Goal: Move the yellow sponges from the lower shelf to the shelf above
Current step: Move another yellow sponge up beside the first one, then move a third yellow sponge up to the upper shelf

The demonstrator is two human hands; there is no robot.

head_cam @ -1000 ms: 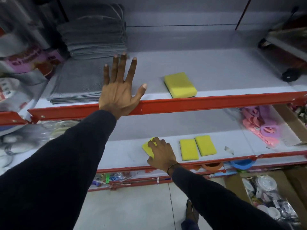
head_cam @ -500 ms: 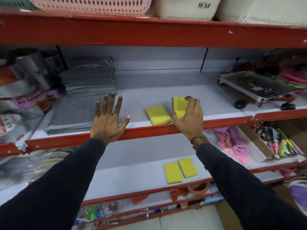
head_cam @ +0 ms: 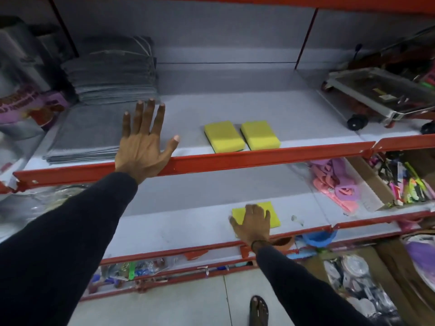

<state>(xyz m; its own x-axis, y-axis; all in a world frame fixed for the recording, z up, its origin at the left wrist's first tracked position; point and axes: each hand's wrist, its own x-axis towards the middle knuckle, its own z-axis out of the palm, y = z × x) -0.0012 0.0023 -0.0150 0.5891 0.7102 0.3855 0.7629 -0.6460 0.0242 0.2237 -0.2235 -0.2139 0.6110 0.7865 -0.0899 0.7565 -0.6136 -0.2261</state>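
Note:
Two yellow sponges (head_cam: pixel 223 136) (head_cam: pixel 260 135) lie side by side near the front of the upper shelf (head_cam: pixel 259 157). On the lower shelf (head_cam: pixel 176 231) two more yellow sponges lie next to each other, the left one (head_cam: pixel 237 214) and the right one (head_cam: pixel 274 216). My right hand (head_cam: pixel 253 224) lies over them and hides the seam between them. Its thumb hooks the left sponge's left edge and its fingers curl over the top. My left hand (head_cam: pixel 141 147) rests flat on the upper shelf's red front rim, fingers spread, holding nothing.
A stack of grey cloths (head_cam: pixel 110 74) and flat grey mats (head_cam: pixel 87 135) fill the upper shelf's left. A metal tray on wheels (head_cam: pixel 376 95) stands at its right. Pink and purple items (head_cam: pixel 334 184) and a cardboard box of pens (head_cam: pixel 404 182) sit at the lower right.
My right hand has let go of a sponge on the upper shelf, beside the first, and dropped to the lower shelf onto the remaining pair. The left hand stays on the rim.

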